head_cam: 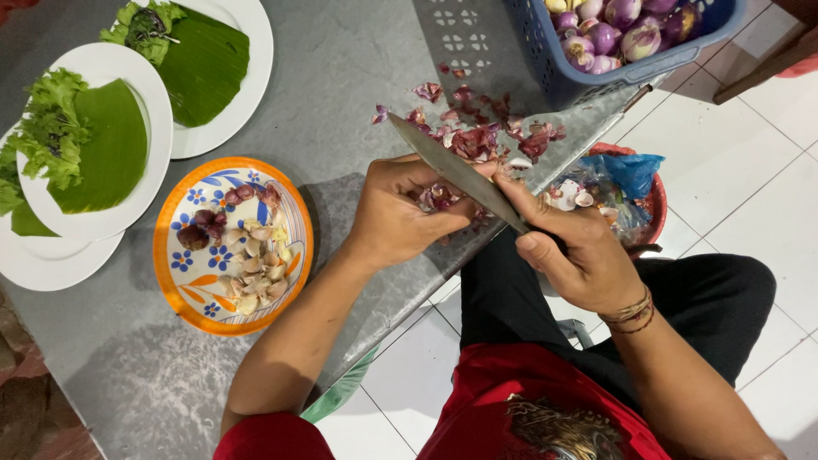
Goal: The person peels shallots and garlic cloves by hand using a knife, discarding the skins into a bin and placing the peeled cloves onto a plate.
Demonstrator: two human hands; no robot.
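Observation:
My left hand grips a small purple shallot at the edge of the steel table. My right hand holds a large knife by its handle, the blade lying across the shallot and pointing up-left. A heap of purple shallot skins lies on the table just beyond the hands. Left of my left hand stands an orange and blue patterned bowl holding peeled garlic cloves and a few shallots.
A blue plastic basket of purple shallots sits at the table's far corner. White plates with banana leaf and lettuce line the left side. A red bin with plastic scraps stands on the tiled floor beside my legs.

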